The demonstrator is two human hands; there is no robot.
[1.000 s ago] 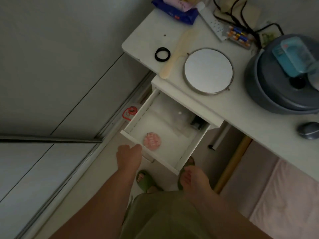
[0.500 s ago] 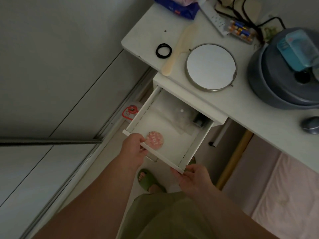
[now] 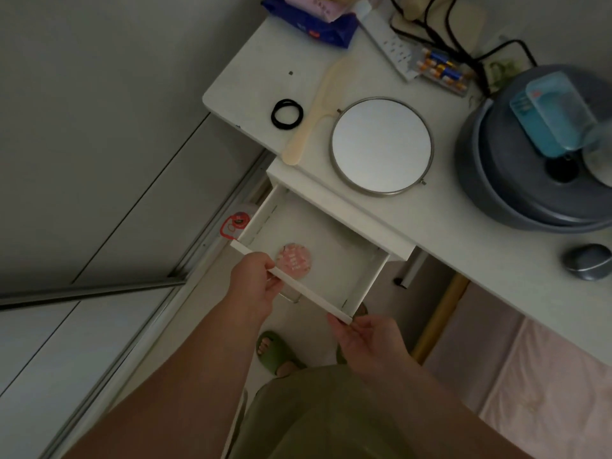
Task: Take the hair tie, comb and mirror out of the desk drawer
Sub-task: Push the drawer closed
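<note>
The left hand (image 3: 253, 284) is curled over the front panel of the open drawer (image 3: 311, 289), thumb on the top edge and fingers wrapped beneath near the panel's left part. The right hand (image 3: 367, 339) sits at the panel's right corner with fingers loosely spread and half open; its fingertips touch the corner from below, though whether it truly grips the panel cannot be told.

Inside the drawer, just beyond the left hand's thumb, lies a round pink disc (image 3: 294, 262). The back of the drawer runs under the tabletop (image 3: 463, 246) and is hidden there.

All three task things lie on the tabletop, well apart from both hands, beyond the drawer. The black hair tie (image 3: 287, 114) rests near the left corner. Just beside it, to the right, lies the cream comb (image 3: 316, 112), slanted, handle end toward the desk's front edge. The round mirror (image 3: 381, 146) lies flat just right of the comb, its rim near the comb's middle; whether they touch cannot be told.

Farther right stands a grey basin (image 3: 516, 193), cut off by the picture's edge. The room is dim, and the clutter at the tabletop's far edge is hard to make out.
</note>
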